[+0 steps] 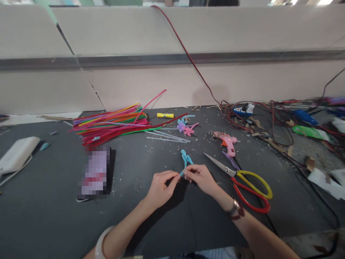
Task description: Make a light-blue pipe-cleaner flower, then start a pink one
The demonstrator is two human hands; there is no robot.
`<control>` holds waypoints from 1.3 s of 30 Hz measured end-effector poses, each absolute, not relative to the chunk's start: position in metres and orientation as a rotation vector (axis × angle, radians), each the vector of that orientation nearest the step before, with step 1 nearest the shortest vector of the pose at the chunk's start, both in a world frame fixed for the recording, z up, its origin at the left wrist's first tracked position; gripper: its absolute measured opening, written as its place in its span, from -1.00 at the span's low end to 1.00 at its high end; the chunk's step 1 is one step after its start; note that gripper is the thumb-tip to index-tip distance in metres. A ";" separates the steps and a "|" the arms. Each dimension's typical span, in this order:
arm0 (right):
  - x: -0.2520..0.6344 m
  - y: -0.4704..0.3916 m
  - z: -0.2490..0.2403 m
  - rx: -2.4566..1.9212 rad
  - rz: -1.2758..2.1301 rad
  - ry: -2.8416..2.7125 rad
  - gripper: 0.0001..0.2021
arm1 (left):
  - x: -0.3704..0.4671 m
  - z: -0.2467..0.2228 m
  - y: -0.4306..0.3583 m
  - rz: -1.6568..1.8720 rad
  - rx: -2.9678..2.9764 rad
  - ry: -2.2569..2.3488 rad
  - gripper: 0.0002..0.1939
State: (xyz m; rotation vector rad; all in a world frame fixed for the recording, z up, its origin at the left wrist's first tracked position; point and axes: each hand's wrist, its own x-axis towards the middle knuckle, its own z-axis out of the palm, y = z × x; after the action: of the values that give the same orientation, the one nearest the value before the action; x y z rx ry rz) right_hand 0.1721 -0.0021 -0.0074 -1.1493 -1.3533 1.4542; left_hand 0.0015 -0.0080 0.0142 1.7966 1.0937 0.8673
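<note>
Blue fuzzy stem: soft, bent into narrow loops at its far end (184,155); it is held between both hands, just above the dark tabletop (129,216) or touching it, I cannot tell which.
Left hand: thumb and forefinger pinch the stem's near end, the other fingers curled under (164,185); the forearm reaches in from the lower left, a smooth white bangle (99,244) around it.
Right hand: thumb and forefinger pinch the stem right beside the left fingertips (201,177); the forearm slants in from the lower right, with a shiny metal band and dark red beads (237,210) at the wrist.
Scissors: long pointed metal blades, one yellow and one red looped handle (234,173), right of the right hand.
Glue gun: pink plastic, orange trigger (228,144), beyond the scissors.
Fuzzy flowers: blue, purple and pink, rounded petals (185,126), beyond the stem.
Translucent sticks: slim, straight, loosely fanned (169,136).
Glue stick: yellow tube (165,115), near the wall.
Pipe cleaners: multicoloured fuzzy bundle (113,124), far left.
</note>
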 end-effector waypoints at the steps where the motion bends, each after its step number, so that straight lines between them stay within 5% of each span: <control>1: 0.173 -0.002 -0.008 -1.139 1.473 -1.345 -0.83 | 0.002 0.015 -0.007 0.834 1.700 1.074 -0.77; 23: 0.162 -0.008 -0.006 -0.744 2.051 -0.550 -0.87 | 0.013 0.009 -0.014 0.860 1.501 1.110 -0.83; 39: 0.161 -0.008 -0.007 -0.943 1.732 -0.891 -0.85 | 0.012 0.007 -0.012 0.873 1.396 1.034 -0.83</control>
State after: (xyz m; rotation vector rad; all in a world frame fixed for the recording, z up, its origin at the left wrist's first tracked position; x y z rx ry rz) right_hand 0.1611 -0.0078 -0.0069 -0.9431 -0.8910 1.7318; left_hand 0.0124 -0.0120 0.0072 1.3957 1.0340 0.8732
